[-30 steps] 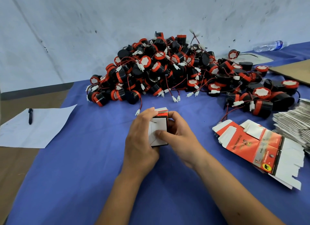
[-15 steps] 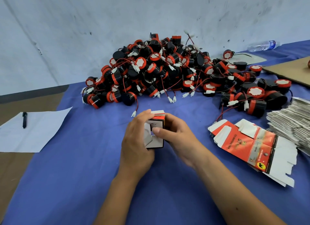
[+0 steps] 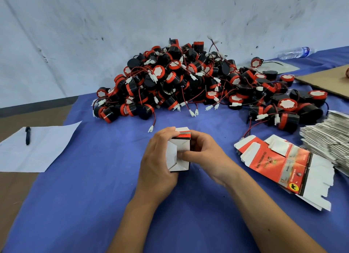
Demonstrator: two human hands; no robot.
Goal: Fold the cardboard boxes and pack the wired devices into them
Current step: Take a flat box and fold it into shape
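At table centre, I noted both hands, left hand [image 3: 157,166] and right hand [image 3: 204,156], gripping the half-folded carton [image 3: 179,154]; buzzer pile [image 3: 198,83] at twelve o'clock, flat cartons [image 3: 279,164] at three.

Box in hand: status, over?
Left hand and right hand both grip the small box, end flaps being tucked. Device pile behind, untouched. Nothing in the way.
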